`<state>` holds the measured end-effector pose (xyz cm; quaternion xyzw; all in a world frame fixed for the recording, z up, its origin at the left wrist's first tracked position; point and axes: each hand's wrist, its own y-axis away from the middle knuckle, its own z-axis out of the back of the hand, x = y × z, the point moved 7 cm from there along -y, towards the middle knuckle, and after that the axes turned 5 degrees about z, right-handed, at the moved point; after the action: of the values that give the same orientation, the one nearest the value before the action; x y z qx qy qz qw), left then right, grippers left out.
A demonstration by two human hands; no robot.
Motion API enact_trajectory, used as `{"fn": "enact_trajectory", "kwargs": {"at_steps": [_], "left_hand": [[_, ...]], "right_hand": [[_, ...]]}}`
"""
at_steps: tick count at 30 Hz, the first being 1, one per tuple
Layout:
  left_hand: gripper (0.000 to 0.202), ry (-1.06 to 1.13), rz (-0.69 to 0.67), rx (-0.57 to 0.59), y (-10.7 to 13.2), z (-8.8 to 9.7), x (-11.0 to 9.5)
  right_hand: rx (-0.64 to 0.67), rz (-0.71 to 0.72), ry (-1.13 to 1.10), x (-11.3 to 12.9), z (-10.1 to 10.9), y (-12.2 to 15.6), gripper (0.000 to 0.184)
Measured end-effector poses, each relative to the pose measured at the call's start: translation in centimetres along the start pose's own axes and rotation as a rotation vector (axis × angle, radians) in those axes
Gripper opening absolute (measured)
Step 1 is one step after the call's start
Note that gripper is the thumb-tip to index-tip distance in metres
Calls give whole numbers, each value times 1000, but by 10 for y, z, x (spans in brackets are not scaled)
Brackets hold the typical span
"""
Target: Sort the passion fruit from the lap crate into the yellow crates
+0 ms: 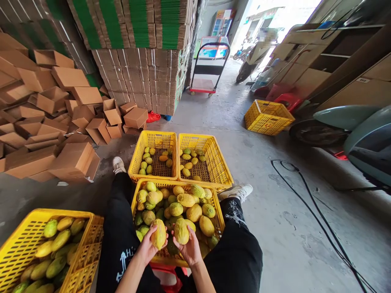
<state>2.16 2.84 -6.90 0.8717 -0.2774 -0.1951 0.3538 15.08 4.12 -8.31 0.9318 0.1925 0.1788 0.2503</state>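
Matt yellow plastic crate (220,221) (perforated), rough concrete floor (275,211)

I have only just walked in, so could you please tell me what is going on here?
A seated person's left hand holds a yellow-green fruit and the right hand holds a second fruit, both above the full crate between their legs. The far left crate and far right crate beyond it hold only a few fruits each; a side crate at the person's left is well filled.
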Motion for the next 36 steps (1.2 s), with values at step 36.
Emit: {"fn": "enact_trajectory", "kwargs": {"at_steps": [36], "left_hand": [[38, -42, 70, 14, -1, 0, 5]], "right_hand": [[42, 14, -9, 2, -5, 4, 24]]}}
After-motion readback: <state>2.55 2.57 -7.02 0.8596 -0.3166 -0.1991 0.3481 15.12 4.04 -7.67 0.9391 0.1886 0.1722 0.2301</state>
